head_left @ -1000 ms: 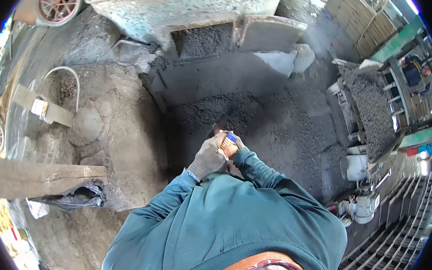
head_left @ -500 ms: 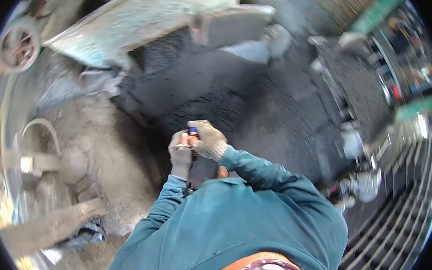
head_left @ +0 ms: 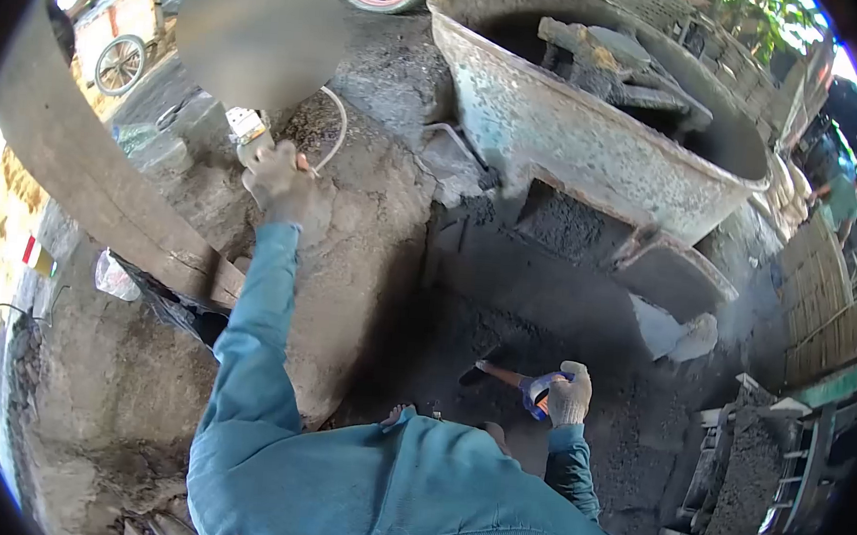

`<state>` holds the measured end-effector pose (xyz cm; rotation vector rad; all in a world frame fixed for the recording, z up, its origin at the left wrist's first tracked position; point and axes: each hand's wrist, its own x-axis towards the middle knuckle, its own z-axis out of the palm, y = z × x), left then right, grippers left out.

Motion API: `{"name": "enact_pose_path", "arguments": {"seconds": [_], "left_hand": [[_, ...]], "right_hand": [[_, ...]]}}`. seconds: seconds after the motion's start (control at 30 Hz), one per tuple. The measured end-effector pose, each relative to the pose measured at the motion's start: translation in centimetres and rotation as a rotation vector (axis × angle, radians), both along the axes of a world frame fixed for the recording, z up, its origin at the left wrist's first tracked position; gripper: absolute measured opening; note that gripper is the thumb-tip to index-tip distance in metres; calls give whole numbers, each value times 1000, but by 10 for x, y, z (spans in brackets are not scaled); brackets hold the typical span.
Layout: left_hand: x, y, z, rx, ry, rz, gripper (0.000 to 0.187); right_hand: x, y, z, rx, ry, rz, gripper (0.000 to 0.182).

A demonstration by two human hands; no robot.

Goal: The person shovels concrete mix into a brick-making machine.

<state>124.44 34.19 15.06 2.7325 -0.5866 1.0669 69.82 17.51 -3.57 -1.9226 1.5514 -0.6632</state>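
My left hand (head_left: 280, 183), in a dirty grey glove, is stretched far out to the upper left. Its fingers are curled beside a small whitish box (head_left: 247, 126), and what they hold, if anything, is hidden. A pale curved cable (head_left: 341, 132) loops next to this hand. My right hand (head_left: 568, 397), in a pale knit glove, is closed around the blue and orange grip of a shovel (head_left: 537, 392). The shovel's brown shaft runs left toward a dark end low over the black material.
A large worn metal trough (head_left: 568, 113) stands at the back, with rough pieces inside. Dark loose material (head_left: 625, 440) covers the sunken floor. A wooden beam (head_left: 108, 161) slants along the left. A rocky ledge (head_left: 350, 252) lies between my hands. A blurred patch covers the upper left.
My hands were together at the blue-topped grip and are now far apart. The left has let go and reached to the upper left; the right keeps the grip. My view has turned left.
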Motion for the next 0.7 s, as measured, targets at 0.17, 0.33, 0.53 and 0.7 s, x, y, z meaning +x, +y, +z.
{"name": "enact_pose_path", "arguments": {"seconds": [0.17, 0.33, 0.53, 0.7], "left_hand": [[87, 11, 20, 8, -207, 168, 31], [138, 27, 19, 154, -198, 175, 32], [148, 18, 26, 277, -159, 30, 33], [163, 20, 19, 266, -197, -9, 31]], "right_hand": [[20, -18, -7, -50, 5, 8, 27], [36, -12, -1, -11, -22, -16, 28], [36, -13, -4, -16, -79, -57, 30], [32, -13, -4, 1, -88, -99, 28]]}}
